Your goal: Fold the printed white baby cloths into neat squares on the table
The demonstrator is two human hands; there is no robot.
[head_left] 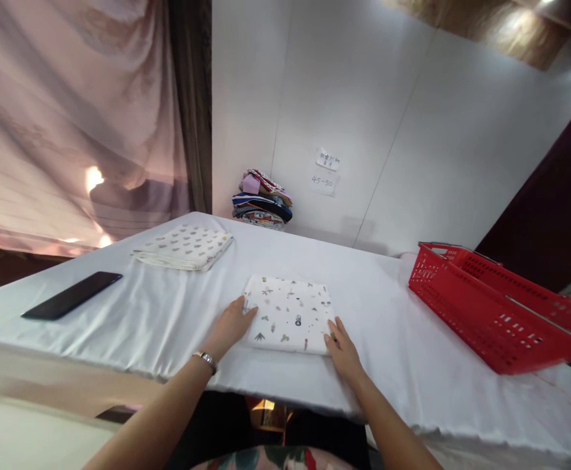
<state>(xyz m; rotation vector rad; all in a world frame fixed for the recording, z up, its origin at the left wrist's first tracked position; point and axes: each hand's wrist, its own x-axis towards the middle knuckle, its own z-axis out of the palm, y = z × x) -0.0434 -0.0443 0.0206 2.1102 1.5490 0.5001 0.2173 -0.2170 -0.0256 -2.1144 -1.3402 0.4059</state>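
A folded white cloth (288,316) with small printed motifs lies flat on the white-covered table in front of me. My left hand (230,326) touches its left edge, fingers stretched out, with a metal band on the wrist. At the lower right corner, my right hand (344,349) rests with its fingers spread on the cloth's edge. Neither hand grips the fabric. A second folded white cloth (187,248) with a printed pattern sits farther back to the left.
A black phone-like slab (72,296) lies at the table's left. On the right stands a red perforated plastic basket (485,307). Behind the far table edge is a stack of folded fabrics (263,202) against the white wall. Pink curtains (70,117) hang at left.
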